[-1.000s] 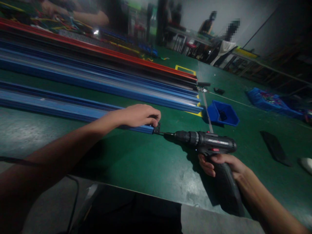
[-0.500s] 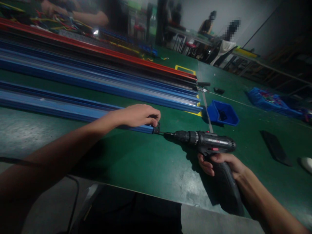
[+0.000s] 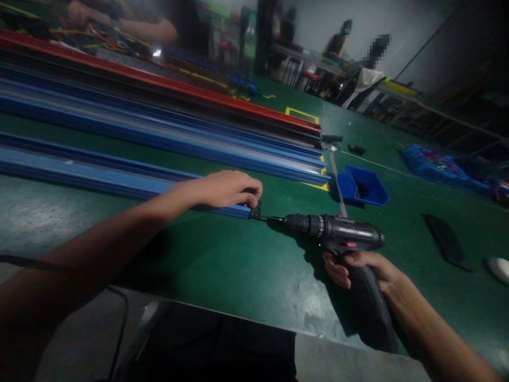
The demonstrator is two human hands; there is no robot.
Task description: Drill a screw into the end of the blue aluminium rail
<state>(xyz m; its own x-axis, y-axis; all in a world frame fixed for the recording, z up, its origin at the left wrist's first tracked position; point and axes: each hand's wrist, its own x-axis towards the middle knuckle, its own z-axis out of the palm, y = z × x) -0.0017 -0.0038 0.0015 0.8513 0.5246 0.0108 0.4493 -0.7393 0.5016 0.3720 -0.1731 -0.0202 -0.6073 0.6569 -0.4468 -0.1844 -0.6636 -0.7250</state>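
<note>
Sitting around 4 o'clock from the middle is the black drill, over the desk, bit aimed at 9 o'clock toward the black end piece on the near blue rail. Right hand has its fingers wrapped round the handle. I'd guess it's hefty and rigid, so the handle's the spot to grab. Left hand has fingers curled narrow at the rail end; can't tell if they're actually pinching anything. Markings on the drill's side are too blurry to read. Blue bin is out at 3.
</note>
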